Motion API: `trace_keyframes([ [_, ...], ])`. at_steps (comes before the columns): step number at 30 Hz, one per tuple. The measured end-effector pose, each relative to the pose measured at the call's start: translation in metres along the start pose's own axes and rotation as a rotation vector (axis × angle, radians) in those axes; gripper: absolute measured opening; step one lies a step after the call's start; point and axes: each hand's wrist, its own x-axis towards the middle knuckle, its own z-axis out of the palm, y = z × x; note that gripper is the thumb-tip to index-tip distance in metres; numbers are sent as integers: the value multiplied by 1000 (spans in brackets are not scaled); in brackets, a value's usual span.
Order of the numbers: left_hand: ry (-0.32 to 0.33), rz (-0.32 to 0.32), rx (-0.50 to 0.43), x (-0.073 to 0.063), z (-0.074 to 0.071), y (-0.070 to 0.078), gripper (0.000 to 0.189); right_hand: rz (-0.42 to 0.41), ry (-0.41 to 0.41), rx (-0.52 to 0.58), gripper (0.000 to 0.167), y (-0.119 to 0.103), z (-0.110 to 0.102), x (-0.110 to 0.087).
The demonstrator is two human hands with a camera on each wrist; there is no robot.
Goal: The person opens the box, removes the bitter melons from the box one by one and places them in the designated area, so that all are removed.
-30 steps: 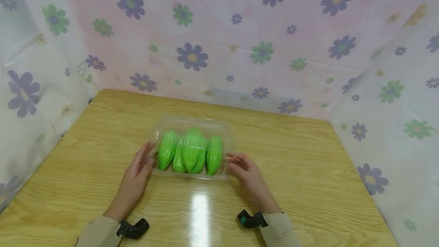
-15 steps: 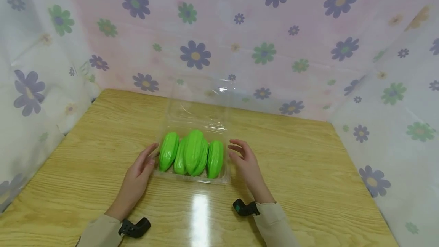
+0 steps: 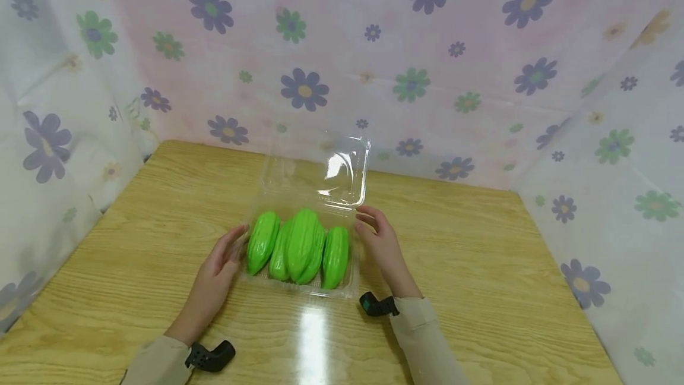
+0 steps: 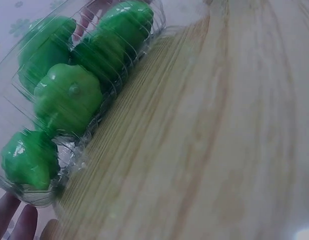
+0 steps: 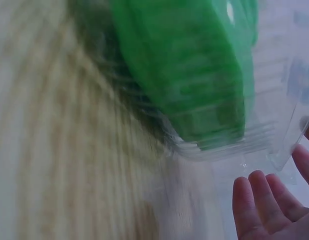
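A clear plastic clamshell box (image 3: 327,292) sits on the table, its transparent lid (image 3: 315,165) swung back toward the rear. Inside lie several glossy green, ridged, elongated fruits (image 3: 303,245) with lobed ends, like toy star fruit; one rests on top of others. My left hand (image 3: 214,278) is at the box's left side, fingers extended along it. Straight fingers of my right hand (image 3: 383,248) reach the back right corner, near the lid's hinge. The right wrist view shows these fingertips (image 5: 257,180) right by the rim, beside a green fruit (image 5: 194,75).
The wood-grain table (image 3: 481,290) extends around the box on every side. Flower-patterned cloth (image 3: 342,46) hangs behind the table and along both sides. Black wrist cameras (image 3: 212,356) are strapped over the beige sleeves (image 3: 160,364).
The lid has gone from covering the fruits to standing open, then tipped farther back. My right hand has moved away from me along the box's side, while the box has shifted slightly toward me.
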Motion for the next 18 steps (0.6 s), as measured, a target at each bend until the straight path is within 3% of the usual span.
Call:
trace_keyframes([
  [4,-24,3,-42,0,1,-1,61,-10,-19,14,38,-5,0,6],
  [9,-38,6,-67,-2,2,-4,64,36,-32,96,44,3,-3,18],
  [15,-13,71,47,0,0,-5,43,33,-50,103,46,19,-5,27],
  [18,-3,57,93,2,-2,-4,31,-2,-69,66,48,24,-4,30],
])
